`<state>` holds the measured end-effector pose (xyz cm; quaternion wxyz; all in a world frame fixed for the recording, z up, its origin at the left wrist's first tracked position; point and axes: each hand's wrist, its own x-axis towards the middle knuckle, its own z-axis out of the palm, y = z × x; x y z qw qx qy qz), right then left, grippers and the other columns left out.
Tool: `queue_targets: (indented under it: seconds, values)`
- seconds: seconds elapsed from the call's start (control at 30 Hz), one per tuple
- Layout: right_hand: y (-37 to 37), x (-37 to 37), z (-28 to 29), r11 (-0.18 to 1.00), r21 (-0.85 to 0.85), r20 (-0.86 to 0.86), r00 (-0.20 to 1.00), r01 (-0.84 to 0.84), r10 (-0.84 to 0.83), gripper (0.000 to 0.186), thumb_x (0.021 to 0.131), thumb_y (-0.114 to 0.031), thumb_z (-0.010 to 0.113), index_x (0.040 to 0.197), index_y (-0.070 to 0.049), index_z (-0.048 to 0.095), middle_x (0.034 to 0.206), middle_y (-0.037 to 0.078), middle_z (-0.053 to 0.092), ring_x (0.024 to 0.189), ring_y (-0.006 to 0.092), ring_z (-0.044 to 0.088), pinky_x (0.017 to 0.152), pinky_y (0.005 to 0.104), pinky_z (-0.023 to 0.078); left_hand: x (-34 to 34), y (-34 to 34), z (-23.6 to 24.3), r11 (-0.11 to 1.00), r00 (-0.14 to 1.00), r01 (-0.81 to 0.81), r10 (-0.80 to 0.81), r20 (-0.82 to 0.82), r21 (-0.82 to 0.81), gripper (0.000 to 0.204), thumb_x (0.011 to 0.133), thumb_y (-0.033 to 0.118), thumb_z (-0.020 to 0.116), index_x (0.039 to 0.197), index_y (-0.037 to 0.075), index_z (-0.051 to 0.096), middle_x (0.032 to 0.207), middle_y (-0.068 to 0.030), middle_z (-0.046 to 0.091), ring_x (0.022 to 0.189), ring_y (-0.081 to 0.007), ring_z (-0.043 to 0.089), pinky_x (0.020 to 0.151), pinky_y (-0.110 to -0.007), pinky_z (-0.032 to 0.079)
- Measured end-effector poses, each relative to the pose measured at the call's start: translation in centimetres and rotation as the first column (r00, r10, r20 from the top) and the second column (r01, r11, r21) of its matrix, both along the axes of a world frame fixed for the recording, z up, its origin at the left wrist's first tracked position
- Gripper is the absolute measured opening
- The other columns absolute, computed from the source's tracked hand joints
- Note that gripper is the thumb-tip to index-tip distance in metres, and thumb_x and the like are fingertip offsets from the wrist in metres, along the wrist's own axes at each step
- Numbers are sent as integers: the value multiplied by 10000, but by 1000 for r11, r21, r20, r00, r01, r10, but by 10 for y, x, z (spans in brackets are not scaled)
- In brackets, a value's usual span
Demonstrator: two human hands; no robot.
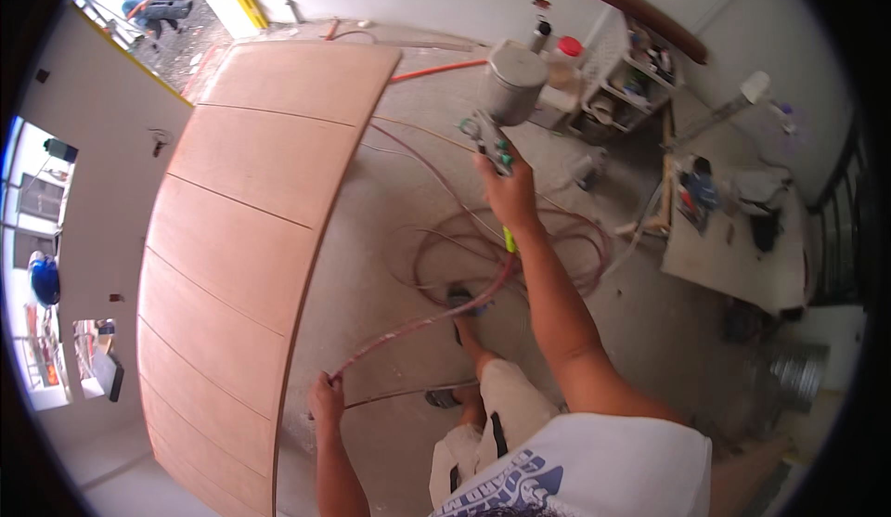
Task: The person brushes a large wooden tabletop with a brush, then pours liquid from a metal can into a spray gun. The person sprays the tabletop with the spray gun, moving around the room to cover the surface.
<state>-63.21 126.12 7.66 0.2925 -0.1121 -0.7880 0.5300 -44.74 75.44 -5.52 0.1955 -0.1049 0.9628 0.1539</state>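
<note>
My right hand is wrapped round the grip of a spray gun, raised in front of me. A pale metal cup sits on top of the gun. From the bottom of its grip, past a yellow-green fitting, a reddish air hose sags toward my left. My left hand is closed on that hose, low beside the edge of a large wooden panel. The panel is light brown with several dark grooves across it, and neither hand touches it.
More hose lies in loops on the concrete floor by my feet. Beyond the gun stands a white crate of containers, beside a red-lidded jar. A board table with tools is at right. Another person is outside the doorway, far left.
</note>
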Motion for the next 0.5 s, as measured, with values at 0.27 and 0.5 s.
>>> queue_targets:
  seconds: [0.27, 0.5]
  values:
    - [26, -101, -46, 981, -192, 131, 991, -6, 32, 475, 990, -302, 691, 1393, -71, 588, 979, 23, 721, 757, 78, 634, 495, 246, 526, -13, 51, -44, 995, 971, 91, -82, 226, -31, 419, 949, 435, 657, 858, 27, 633, 833, -279, 682, 857, -505, 663, 758, -578, 510]
    - [86, -178, -79, 994, -109, 43, 999, 20, -16, 501, 948, -166, 720, 1397, -11, 563, 1083, 253, 713, 995, 398, 716, 810, 394, 551, -81, 138, -60, 997, 959, 75, -78, 272, 22, 501, 943, 465, 676, 783, -6, 617, 771, -283, 655, 793, -502, 651, 684, -546, 499]
